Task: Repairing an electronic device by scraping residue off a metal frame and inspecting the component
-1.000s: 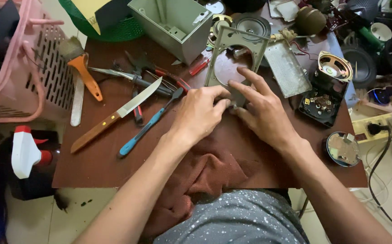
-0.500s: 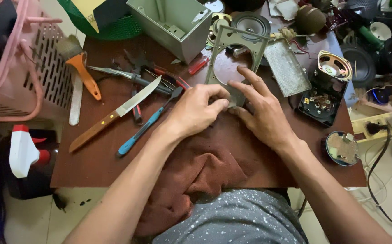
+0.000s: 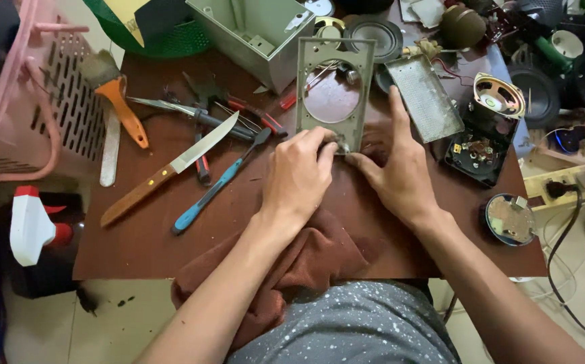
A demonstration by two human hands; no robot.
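Far left: a pink basket [image 3: 16, 101] leans at the worktop [image 3: 137, 249] edge; a white spray bottle [image 3: 29, 226] lies on the floor below it.
Tools: a brush [image 3: 114, 94] with an orange handle, a wooden-handled knife [image 3: 171, 168] and a blue-handled tool [image 3: 218, 185] lie loose, well apart from the hands.
Left hand [image 3: 299, 178]: fingers curled, pinching at the lower edge of the grey frame [image 3: 335, 87] — whether it grips the frame itself or some small part there I cannot tell.
Frame: flat on the worktop, round hole in the middle, just ahead of both hands; a grey box [image 3: 258, 34] stands beside its top left.
Right hand [image 3: 400, 172]: spread flat, thumb at the frame's bottom corner, forefinger along its right side, pressing rather than closed on anything.
Right of it: a mesh plate [image 3: 424, 98], then a speaker [image 3: 498, 98] on a dark circuit board.
Risk: with only fingertips on one edge, the frame could skid or tip up if the right hand eases off — and a small piece at that corner could spring away into the clutter.
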